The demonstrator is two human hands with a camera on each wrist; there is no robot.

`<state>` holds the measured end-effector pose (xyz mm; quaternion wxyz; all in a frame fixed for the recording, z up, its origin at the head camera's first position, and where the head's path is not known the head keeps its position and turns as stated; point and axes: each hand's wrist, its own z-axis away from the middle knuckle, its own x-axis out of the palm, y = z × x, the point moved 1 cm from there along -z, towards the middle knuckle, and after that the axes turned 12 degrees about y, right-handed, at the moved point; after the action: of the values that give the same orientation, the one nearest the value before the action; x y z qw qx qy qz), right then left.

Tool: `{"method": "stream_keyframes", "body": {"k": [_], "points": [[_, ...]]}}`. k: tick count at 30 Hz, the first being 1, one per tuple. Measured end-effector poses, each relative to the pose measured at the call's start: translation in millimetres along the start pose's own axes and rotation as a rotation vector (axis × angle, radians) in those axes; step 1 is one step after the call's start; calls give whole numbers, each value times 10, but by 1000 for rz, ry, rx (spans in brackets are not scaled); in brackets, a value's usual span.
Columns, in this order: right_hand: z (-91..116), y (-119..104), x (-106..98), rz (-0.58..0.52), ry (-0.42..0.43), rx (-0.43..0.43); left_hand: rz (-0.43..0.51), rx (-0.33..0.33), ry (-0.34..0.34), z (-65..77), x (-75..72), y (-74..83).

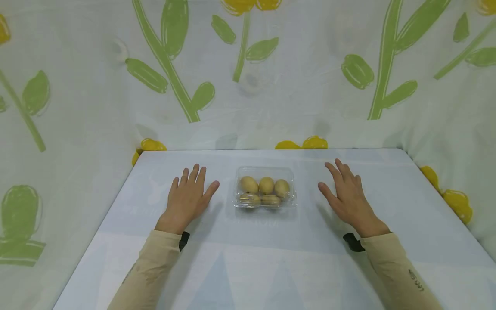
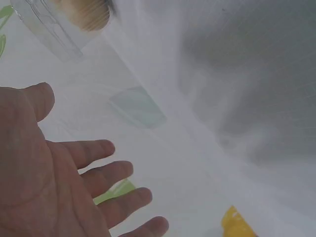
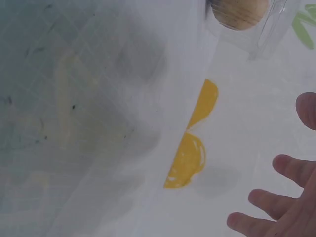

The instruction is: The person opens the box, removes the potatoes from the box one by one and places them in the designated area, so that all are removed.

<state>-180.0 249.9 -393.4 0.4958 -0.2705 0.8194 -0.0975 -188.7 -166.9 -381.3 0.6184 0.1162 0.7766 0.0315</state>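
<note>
A clear plastic clamshell box (image 1: 265, 202) sits toward the back middle of the table, with several round yellow fruits (image 1: 266, 185) inside it. To the left of the box, my left hand (image 1: 187, 198) is spread palm down, thumb pointing toward it and holding nothing. My right hand (image 1: 346, 198) is spread on the other side, apart from the box, also holding nothing. In the left wrist view, the left palm (image 2: 44, 173) and extended fingers show below a corner of the box (image 2: 44, 24). Fingertips of the right hand (image 3: 291, 202) appear in the right wrist view, with the box (image 3: 269, 29) above.
The table (image 1: 252, 267) is covered in a pale cloth with light blue shapes. A white curtain (image 1: 290, 94) printed with green stems and yellow flowers rises behind it and along both sides. Dark bands (image 1: 353, 242) show at both wrists, by the beige sleeves.
</note>
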Motion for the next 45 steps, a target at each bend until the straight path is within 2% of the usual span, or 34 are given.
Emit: {"method": "stream_keyframes", "body": {"k": [3, 8, 14, 20, 27, 38, 45], "points": [[-22, -7, -15, -8, 5, -15, 12, 52, 43, -9, -2, 17], [-46, -28, -13, -31, 2, -44, 91, 217, 135, 12, 6, 102], [-54, -75, 65, -69, -5, -106, 215, 322, 144, 74, 46, 242], [-32, -130, 136, -104, -22, -142, 254, 463, 154, 85, 102, 399], [-83, -244, 122, -107, -68, -178, 239, 468, 112, 45, 138, 525], [-64, -340, 222, -103, -101, -243, 194, 547, 117, 33, 194, 600], [-79, -384, 232, -94, -125, -269, 180, 560, 114, 4, 225, 616]]}}
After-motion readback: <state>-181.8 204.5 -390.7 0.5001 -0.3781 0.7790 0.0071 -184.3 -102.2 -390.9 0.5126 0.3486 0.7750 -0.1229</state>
